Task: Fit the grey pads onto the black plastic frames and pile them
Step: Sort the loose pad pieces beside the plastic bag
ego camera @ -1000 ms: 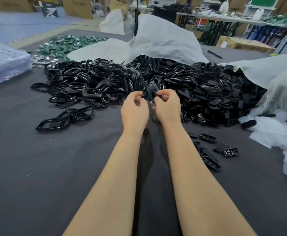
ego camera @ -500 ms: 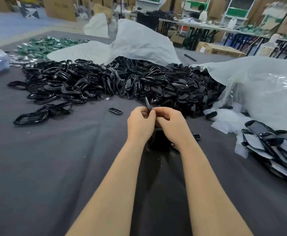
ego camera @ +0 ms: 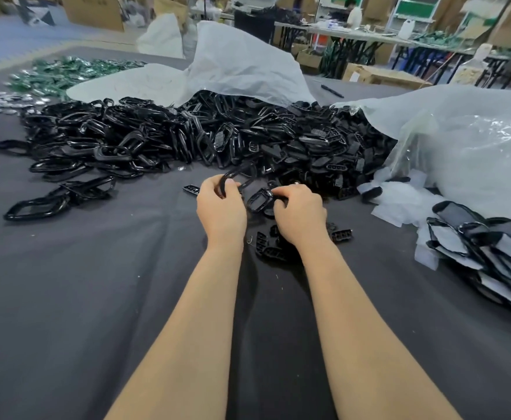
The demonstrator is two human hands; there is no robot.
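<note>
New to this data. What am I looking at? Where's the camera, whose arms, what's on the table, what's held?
No robot here: a person works with two bare hands. The one camera sits on their head, looking forward and down, so the arms enter from the bottom edge. The left hand grips a large black frame; the right hand pinches a smaller black ring. Beyond them a heap of black frames lies half under a white bag on a dark grey cloth. At right lies a pile of frames with grey pads fitted. Small slotted black parts lie by the right wrist.
</note>
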